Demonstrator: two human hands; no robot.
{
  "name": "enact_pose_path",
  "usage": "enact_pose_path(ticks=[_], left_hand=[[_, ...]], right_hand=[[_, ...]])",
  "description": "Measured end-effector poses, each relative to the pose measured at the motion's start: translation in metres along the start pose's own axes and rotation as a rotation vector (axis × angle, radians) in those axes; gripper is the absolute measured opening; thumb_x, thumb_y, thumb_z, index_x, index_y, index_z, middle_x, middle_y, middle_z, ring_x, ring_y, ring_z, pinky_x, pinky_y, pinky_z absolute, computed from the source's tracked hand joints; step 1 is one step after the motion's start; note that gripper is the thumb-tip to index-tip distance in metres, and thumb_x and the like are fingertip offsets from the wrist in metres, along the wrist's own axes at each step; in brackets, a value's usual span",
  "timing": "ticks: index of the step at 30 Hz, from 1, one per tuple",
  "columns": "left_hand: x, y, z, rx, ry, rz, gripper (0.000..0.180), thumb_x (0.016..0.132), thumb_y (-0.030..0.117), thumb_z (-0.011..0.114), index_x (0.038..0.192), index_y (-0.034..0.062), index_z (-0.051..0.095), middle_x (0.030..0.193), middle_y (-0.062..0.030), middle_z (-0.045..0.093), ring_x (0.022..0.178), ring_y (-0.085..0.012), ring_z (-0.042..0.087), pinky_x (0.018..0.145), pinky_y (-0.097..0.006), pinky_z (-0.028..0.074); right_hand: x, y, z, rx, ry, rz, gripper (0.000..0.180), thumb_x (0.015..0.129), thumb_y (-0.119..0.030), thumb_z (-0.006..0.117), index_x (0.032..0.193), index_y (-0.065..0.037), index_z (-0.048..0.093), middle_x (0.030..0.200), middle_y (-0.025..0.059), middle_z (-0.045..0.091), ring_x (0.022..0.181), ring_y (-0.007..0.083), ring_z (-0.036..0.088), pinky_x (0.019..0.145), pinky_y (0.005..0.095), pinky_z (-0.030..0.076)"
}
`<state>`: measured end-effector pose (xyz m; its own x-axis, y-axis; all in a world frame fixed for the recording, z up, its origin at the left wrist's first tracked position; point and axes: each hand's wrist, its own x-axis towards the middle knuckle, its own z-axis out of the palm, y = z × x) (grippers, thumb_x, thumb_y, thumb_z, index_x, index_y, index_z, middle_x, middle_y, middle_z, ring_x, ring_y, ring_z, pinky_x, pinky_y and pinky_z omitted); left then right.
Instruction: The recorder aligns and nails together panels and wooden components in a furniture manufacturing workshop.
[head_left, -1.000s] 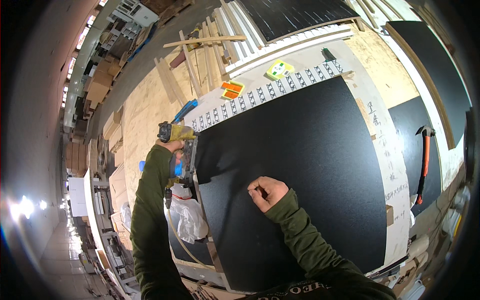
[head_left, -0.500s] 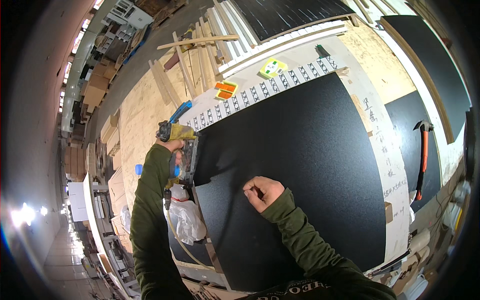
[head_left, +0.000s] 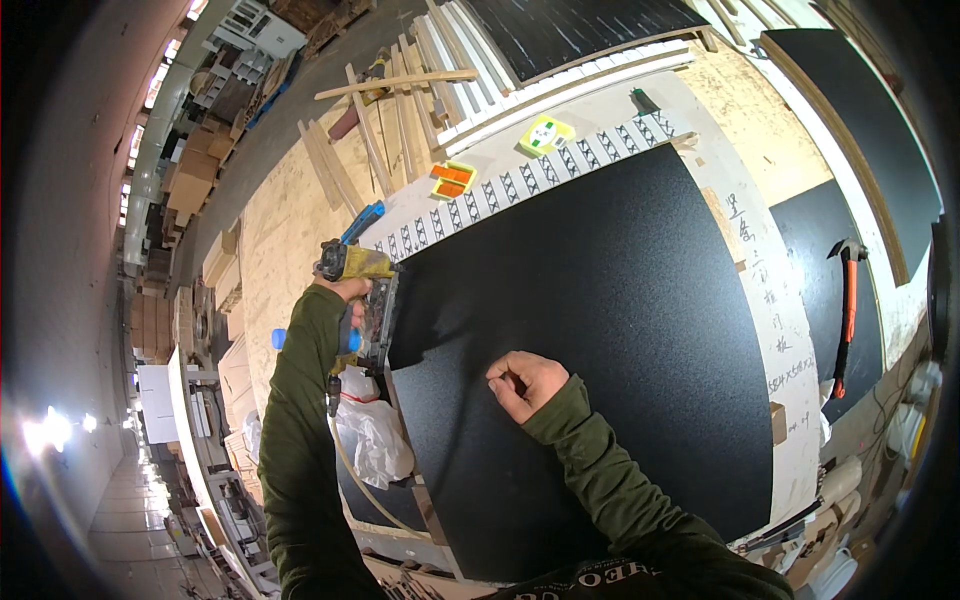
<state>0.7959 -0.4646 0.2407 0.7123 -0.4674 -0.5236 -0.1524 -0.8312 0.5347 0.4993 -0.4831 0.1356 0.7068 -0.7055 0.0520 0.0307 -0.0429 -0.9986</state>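
Note:
My left hand (head_left: pixel 349 292) is closed round the handle of a yellow and black nail gun (head_left: pixel 368 265), with a pale air hose (head_left: pixel 352 462) trailing from its lower end. The gun's nose is at the left edge of a large black panel (head_left: pixel 580 300). Curled into a loose fist, my right hand (head_left: pixel 530 386) rests on or just above the panel's middle. A dark hollow shows between its thumb and fingers, and no object shows in it.
Beyond the panel, a patterned white strip (head_left: pixel 525 182) runs past an orange-and-yellow box (head_left: pixel 453 180) and a yellow-green box (head_left: pixel 546 135). A claw hammer (head_left: pixel 849 310) lies at right. Wooden strips (head_left: pixel 395 110) are piled far left; a white plastic bag (head_left: pixel 375 440) is near left.
My left hand and the nail gun have shifted very slightly. My right hand keeps its place and its curled shape.

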Motion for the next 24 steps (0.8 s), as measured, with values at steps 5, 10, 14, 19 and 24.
enact_pose_path(ticks=[5, 10, 14, 19, 24], left_hand=[[0.0, 0.004, 0.008, -0.027, 0.005, 0.042, 0.017, 0.074, 0.019, 0.064, 0.083, 0.0047, 0.06, 0.053, -0.0043, 0.054, 0.039, -0.0139, 0.05, 0.04, -0.027, 0.044], [-0.004, 0.011, 0.013, -0.029, 0.016, 0.068, 0.017, 0.074, 0.018, 0.064, 0.083, 0.0047, 0.06, 0.053, -0.0045, 0.054, 0.04, -0.0139, 0.05, 0.04, -0.027, 0.044], [-0.003, 0.013, 0.013, -0.002, -0.038, 0.045, 0.016, 0.075, 0.017, 0.063, 0.084, 0.0052, 0.059, 0.054, -0.0041, 0.053, 0.041, -0.0137, 0.05, 0.042, -0.026, 0.044], [-0.002, 0.014, 0.014, -0.013, -0.049, 0.041, 0.017, 0.075, 0.017, 0.064, 0.086, 0.0046, 0.058, 0.054, -0.0039, 0.053, 0.041, -0.0139, 0.05, 0.041, -0.027, 0.044], [0.002, 0.016, 0.015, 0.018, -0.073, 0.029, 0.017, 0.076, 0.017, 0.064, 0.086, 0.0045, 0.058, 0.054, -0.0039, 0.053, 0.041, -0.0139, 0.049, 0.04, -0.028, 0.044]], right_hand=[[0.0, 0.001, 0.0, -0.019, 0.008, -0.002, 0.008, 0.079, -0.008, 0.059, 0.083, -0.002, 0.06, 0.066, 0.0031, 0.053, 0.054, 0.0094, 0.048, 0.051, 0.0237, 0.042], [0.0, -0.001, -0.001, -0.016, 0.005, 0.0, 0.008, 0.079, -0.008, 0.059, 0.083, -0.002, 0.06, 0.065, 0.0031, 0.053, 0.053, 0.0098, 0.049, 0.051, 0.0238, 0.042], [0.001, 0.002, 0.0, 0.007, 0.015, -0.004, 0.008, 0.079, -0.008, 0.059, 0.083, -0.001, 0.06, 0.066, 0.0032, 0.053, 0.053, 0.0098, 0.049, 0.051, 0.024, 0.042], [0.001, 0.0, -0.001, 0.011, -0.004, 0.015, 0.009, 0.079, -0.009, 0.059, 0.085, -0.002, 0.06, 0.066, 0.0031, 0.053, 0.055, 0.0095, 0.049, 0.052, 0.0242, 0.043], [0.001, -0.001, -0.001, 0.004, -0.006, 0.019, 0.009, 0.079, -0.009, 0.059, 0.085, -0.002, 0.06, 0.066, 0.0029, 0.053, 0.054, 0.0096, 0.049, 0.052, 0.0243, 0.043]])
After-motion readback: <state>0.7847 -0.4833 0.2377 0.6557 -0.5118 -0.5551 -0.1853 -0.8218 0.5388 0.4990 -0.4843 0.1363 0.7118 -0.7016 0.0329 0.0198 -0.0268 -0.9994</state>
